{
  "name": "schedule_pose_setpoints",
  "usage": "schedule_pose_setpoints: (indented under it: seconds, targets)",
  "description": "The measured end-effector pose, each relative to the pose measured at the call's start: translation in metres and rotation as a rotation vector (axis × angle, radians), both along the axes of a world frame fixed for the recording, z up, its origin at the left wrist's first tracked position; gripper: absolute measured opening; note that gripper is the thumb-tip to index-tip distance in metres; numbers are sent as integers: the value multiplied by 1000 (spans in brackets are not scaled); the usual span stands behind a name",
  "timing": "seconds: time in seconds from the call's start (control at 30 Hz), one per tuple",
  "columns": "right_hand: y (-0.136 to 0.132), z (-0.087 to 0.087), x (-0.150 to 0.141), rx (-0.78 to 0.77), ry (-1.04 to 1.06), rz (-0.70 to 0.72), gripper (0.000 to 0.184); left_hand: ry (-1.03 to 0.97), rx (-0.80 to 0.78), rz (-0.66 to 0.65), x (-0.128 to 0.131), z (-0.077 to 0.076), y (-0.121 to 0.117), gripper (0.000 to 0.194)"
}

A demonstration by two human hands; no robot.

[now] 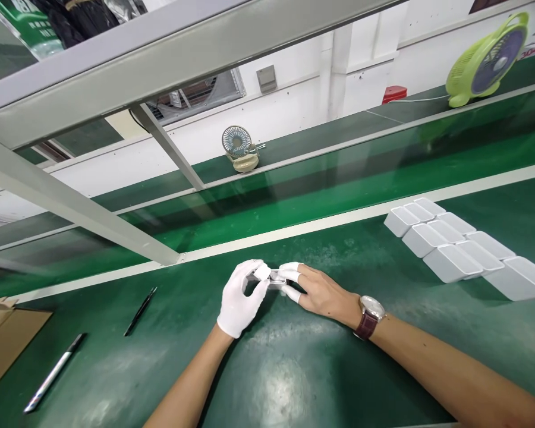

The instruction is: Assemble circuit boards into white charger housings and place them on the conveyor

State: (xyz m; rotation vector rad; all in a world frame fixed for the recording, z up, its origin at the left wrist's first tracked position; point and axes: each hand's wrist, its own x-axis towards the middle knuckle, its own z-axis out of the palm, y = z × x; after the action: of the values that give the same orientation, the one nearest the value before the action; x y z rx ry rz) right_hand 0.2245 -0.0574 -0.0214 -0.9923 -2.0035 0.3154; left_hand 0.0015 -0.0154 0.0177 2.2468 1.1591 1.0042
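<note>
My left hand [243, 297], in a white glove, is closed at the near middle of the green bench. Its thumb and fingers pinch a small white block-like piece [262, 272]. My right hand [318, 289] wears white covers on its fingertips and a watch at the wrist. Thumb and fingers close on the right end of a small whitish, open-topped casing [276, 278]. The casing lies between both hands, with the white piece touching or just over its left end. Fingers hide much of both objects, and the inside of the casing is too small to make out.
Several white open-topped boxes [450, 261] stand grouped at right. Black tweezers [140, 311], a silver pen-like tool [54, 373] and a cardboard box [9, 339] lie at left. Beyond the green conveyor belt [258, 217] are a small fan [237, 142] and a larger green fan [485, 62].
</note>
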Motion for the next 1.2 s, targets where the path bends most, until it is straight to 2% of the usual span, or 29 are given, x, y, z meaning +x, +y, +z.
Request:
schedule_pose_setpoints:
  seconds: [0.2,0.4,0.5,0.6,0.73,0.8,0.93,1.07,1.13,1.2]
  targets:
    - [-5,4,-3,39,-93,-31,46,-18,58,21,3,-1,-4,32]
    - [-3,2,-3,37,-157,19,37,-126,-13,-16,6,-3,-8,36]
    - [-1,4,-3,44,-127,-8,36,-232,-114,-56,3,-6,-8,52]
    - [-1,6,-2,45,-43,-78,32,-309,-142,-94,2,-8,-8,70]
    - [-2,3,-1,-25,-95,-27,35,-195,-84,-110,2,-3,-8,85]
    - [-3,-1,-1,-53,-127,-6,40,-75,18,-156,3,0,-7,81]
    - [-3,-7,-2,-30,-97,-17,40,91,242,-298,7,3,-1,53]
    - [-2,-10,-3,-6,-89,-33,33,183,360,-418,10,6,4,50]
    - [-2,-9,-3,-5,-95,-37,33,199,386,-373,10,6,4,49]
    - [-3,-7,-3,-11,-100,-35,35,184,351,-239,8,4,2,45]
